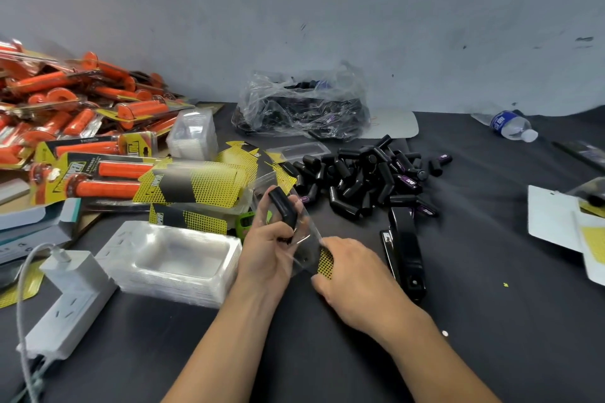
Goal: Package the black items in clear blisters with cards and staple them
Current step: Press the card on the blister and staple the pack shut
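My left hand [266,247] grips a clear blister [306,247] with a black item [284,208] standing in it, above the dark table. My right hand [352,268] pinches a yellow dotted card [325,263] at the blister's lower edge. A black stapler [406,252] lies just right of my hands. Behind it sits a heap of loose black items [363,173]. Loose yellow-and-black cards [196,185] lie to the left, and a stack of empty clear blisters [170,258] stands beside my left wrist.
Packaged orange grips [75,114] pile up at far left. A white power strip [70,298] lies near the front left edge. A plastic bag of black items [301,105] sits at the back, a water bottle [510,124] at back right, finished packs [569,222] at right.
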A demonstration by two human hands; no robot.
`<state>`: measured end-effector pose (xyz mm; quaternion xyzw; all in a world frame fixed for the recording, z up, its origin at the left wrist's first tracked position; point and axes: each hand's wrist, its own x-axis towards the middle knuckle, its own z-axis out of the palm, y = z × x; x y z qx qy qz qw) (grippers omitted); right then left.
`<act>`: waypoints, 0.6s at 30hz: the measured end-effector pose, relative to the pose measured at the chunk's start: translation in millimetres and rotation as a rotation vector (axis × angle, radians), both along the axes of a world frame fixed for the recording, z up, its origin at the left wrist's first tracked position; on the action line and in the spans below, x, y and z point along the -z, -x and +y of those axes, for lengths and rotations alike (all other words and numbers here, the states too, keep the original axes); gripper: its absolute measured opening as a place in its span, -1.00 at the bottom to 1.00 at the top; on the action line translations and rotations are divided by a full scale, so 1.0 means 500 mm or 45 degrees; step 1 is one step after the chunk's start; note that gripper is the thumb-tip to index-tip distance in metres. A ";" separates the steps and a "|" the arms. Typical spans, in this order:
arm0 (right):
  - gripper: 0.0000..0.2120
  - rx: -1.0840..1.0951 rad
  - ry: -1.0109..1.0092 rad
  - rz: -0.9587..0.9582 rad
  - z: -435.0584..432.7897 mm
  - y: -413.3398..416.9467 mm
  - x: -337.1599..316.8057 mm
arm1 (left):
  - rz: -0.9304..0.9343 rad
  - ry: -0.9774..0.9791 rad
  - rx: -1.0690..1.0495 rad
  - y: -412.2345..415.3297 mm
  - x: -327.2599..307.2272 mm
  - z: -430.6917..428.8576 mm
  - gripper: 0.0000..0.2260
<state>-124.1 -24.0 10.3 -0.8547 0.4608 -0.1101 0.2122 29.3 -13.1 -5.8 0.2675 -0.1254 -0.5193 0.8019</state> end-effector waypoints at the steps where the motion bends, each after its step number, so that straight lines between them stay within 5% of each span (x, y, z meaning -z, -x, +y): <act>1: -0.58 0.016 0.019 0.043 0.000 0.001 -0.005 | 0.013 0.007 -0.012 -0.001 0.001 -0.002 -0.25; 6: -0.81 0.102 0.186 0.231 0.015 -0.014 -0.020 | 0.062 0.028 -0.061 -0.004 0.000 -0.002 -0.35; 11: -0.66 0.141 0.277 0.362 0.032 -0.041 -0.007 | 0.100 -0.014 -0.139 -0.007 -0.004 -0.001 -0.35; 18: -0.78 0.349 0.245 0.157 0.020 -0.018 -0.032 | 0.112 -0.013 -0.100 -0.009 -0.012 0.006 -0.29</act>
